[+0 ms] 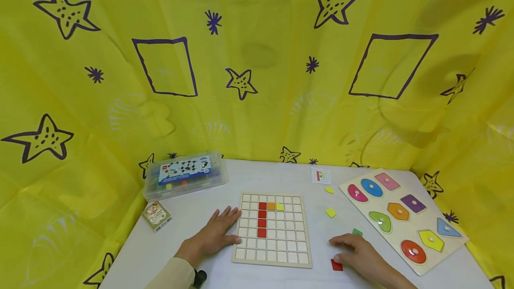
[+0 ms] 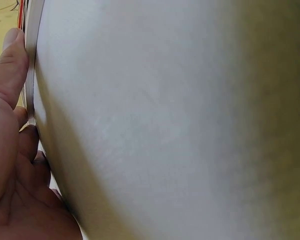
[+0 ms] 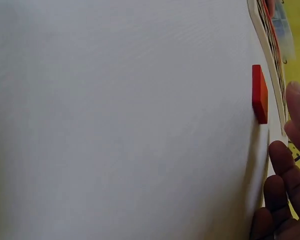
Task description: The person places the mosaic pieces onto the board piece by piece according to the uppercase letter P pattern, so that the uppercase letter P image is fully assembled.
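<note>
A wooden grid board [image 1: 281, 253] lies mid-table. It holds a column of several red tiles [image 1: 262, 223], with an orange tile [image 1: 271, 206] and a yellow tile [image 1: 279, 207] running right from the top one. My left hand [image 1: 213, 235] rests flat against the board's left side, thumb and fingertips at the edge; the left wrist view shows the thumb [image 2: 12, 65] along the rim. Right of the board, my right hand [image 1: 359, 255] hovers with relaxed fingers over a loose red tile [image 3: 259, 95], which lies on the table apart from the fingers. A green tile [image 1: 357, 232] shows partly behind that hand.
Two loose yellow pieces [image 1: 331, 212] and a small pattern card [image 1: 321, 176] lie beyond the right hand. A wooden shape puzzle [image 1: 389, 235] covers the right side. At the left are a clear plastic case [image 1: 186, 175] and a small card box [image 1: 156, 216]. Yellow cloth surrounds the table.
</note>
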Tool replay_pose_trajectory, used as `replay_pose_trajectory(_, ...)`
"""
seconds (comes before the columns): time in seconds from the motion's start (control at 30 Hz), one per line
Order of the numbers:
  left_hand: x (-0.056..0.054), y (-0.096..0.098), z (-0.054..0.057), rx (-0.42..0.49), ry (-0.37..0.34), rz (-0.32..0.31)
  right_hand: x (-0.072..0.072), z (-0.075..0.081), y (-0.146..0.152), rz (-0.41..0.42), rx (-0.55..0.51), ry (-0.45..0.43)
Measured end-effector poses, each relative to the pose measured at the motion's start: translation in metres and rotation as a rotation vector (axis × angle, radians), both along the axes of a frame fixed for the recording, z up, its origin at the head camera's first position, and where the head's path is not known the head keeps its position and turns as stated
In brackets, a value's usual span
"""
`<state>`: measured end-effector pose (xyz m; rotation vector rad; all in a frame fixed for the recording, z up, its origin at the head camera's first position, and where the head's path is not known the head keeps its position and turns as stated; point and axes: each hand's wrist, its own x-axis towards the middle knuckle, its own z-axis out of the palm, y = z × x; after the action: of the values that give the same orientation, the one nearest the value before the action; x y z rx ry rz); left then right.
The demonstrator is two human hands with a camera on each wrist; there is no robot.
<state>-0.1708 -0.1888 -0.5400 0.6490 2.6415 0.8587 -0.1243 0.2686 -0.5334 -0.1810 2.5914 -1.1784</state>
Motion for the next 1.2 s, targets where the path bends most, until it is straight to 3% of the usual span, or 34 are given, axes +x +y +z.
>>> replay_pose_trajectory(0.13, 0.0, -0.001, 0.0, 0.0, 0.002, 0.004, 0.006, -0.002, 0.013, 0.085, 0.024, -0.021)
replay_pose_trajectory(0.3, 0.001, -0.002, 0.0, 0.003, 0.002, 0.007, 0.009, -0.005, 0.012, 0.123, 0.122, 0.067)
replay_pose_trajectory(0.6, 0.0, 0.0, 0.001, -0.001, -0.011, 0.015, -0.002, -0.008, -0.003, -0.144, 0.222, 0.126)
replay_pose_trajectory(0.8, 0.0, 0.0, 0.001, -0.003, -0.002, 0.01, -0.004, -0.007, -0.002, -0.177, 0.222, 0.138)
replay_pose_trajectory(1.0, 0.0, 0.0, 0.002, 0.002, 0.008, -0.006, -0.005, 0.0, 0.001, -0.248, 0.118, 0.129)
replay_pose_trajectory(1.2, 0.0, 0.0, 0.002, -0.002, 0.004, 0.0, -0.014, 0.003, 0.002, -0.332, 0.021, 0.141)
